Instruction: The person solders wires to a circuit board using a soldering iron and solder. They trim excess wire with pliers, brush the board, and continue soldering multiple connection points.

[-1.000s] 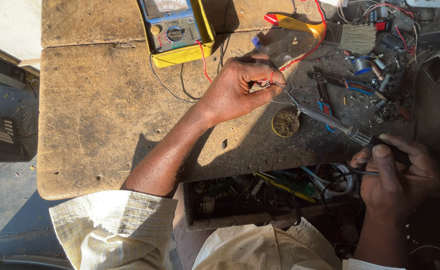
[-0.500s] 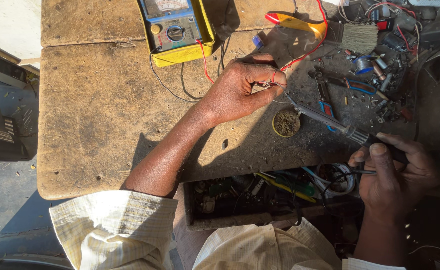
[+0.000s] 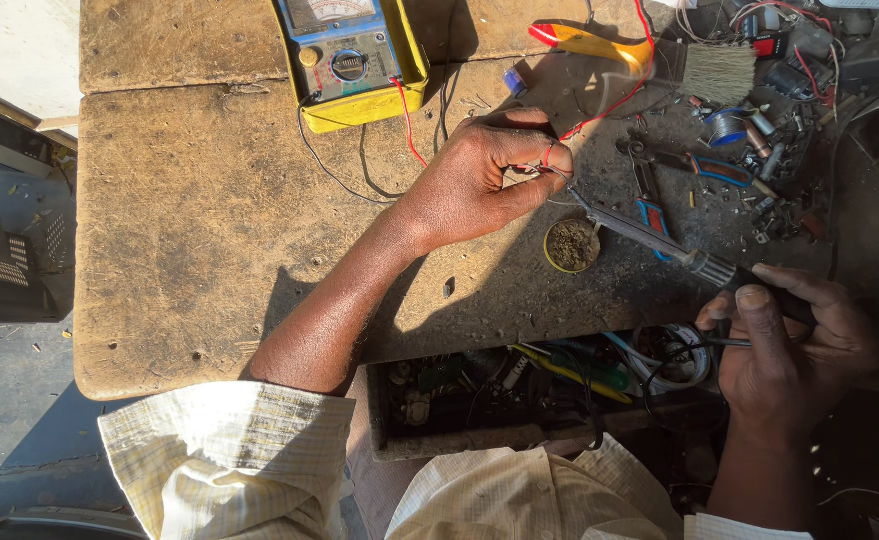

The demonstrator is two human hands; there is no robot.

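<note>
Worn brown wood makes up the workbench (image 3: 210,250), where soldering is the step in hand. Left hand (image 3: 485,180) is curled shut, its thumb and fingertips pinching a thin red wire (image 3: 600,112) that loops away toward the clutter at the far right; the pinched end sits just above the bench, near the middle. Right hand (image 3: 790,350) is wrapped closed around the dark handle of a soldering iron (image 3: 650,240), whose metal shaft slants up and left so that its tip meets the wire end at the left fingertips. A small round yellow tin of flux (image 3: 572,246) lies on the bench just under the shaft. Farther back stand a yellow-cased analog multimeter (image 3: 352,58), yellow-and-red handled pliers (image 3: 590,42), a bristle brush (image 3: 718,72) and blue-handled cutters (image 3: 690,165). An open drawer (image 3: 520,395) of tools and wires sits below the bench edge. Judging by the contact, the joint is being heated; the next move calls for a steady pinch and a careful tip, kept clear of the fingertips.
</note>
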